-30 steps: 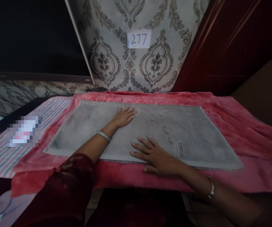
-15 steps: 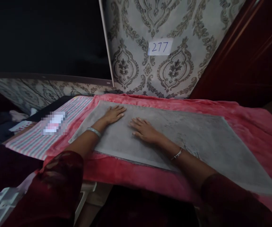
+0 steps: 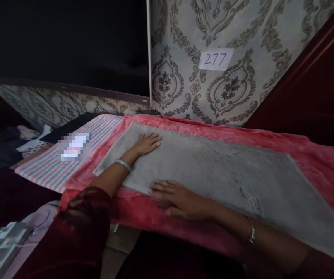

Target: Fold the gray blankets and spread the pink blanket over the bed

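Observation:
A grey plush cloth (image 3: 201, 166) lies spread flat over a pink-red blanket (image 3: 314, 155). My left hand (image 3: 148, 144) rests palm down on its left part, fingers spread and holding nothing. At the cloth's near edge is my right hand (image 3: 181, 199), open, palm down, fingers stretched to the left and slightly blurred. Whether the right palm touches the fabric cannot be told. A few creases mark the cloth to the right of my right hand.
A striped cloth (image 3: 76, 151) lies at the left, bearing a blurred-out bright object. A large dark screen (image 3: 68, 46) stands behind. A paper marked 277 (image 3: 216, 59) is on the patterned wall. A power strip (image 3: 8, 248) sits low at left, with dark red wood at right.
My right hand has slid toward me, from the cloth's middle to its near edge. My left hand stays in about the same place on the cloth. The view has turned slightly left.

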Demonstrator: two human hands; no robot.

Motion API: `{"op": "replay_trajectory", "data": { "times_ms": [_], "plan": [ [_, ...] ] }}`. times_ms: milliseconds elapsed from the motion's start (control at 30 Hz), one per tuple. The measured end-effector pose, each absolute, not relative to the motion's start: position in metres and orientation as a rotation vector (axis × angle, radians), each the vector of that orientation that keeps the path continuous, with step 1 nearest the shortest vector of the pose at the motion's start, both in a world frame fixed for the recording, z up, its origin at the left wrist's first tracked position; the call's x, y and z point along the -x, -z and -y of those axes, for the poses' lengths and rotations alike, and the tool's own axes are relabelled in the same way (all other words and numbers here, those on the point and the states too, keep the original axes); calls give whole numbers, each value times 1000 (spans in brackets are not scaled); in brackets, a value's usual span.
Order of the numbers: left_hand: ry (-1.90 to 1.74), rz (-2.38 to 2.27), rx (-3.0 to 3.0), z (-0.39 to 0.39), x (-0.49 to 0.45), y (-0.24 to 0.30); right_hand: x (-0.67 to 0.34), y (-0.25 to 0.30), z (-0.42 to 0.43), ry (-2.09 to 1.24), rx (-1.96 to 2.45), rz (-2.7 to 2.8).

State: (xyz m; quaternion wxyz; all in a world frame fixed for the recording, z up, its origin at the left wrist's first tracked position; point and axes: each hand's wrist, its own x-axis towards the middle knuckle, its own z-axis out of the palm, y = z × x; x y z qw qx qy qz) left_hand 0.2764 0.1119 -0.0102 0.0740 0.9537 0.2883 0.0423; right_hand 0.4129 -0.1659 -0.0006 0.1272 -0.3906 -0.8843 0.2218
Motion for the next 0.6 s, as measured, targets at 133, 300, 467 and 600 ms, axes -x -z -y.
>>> {"op": "replay_trajectory", "data": {
  "times_ms": [133,300,467,600],
  "plan": [
    [-163,-869,-2880,-122,-237,-4,-418,-10,103,-408,1327,2464],
    [-122,-1199,-2840,-125,-181,-2,-410,9,33,-190,1677,2383],
    [-154,-1256,-2851,-121,-170,11,-380,24,51,-181,1546,2568],
    [-215,-1212,-2848,-124,-170,15,-355,21,96,-434,1221,2690]
  ]
}}
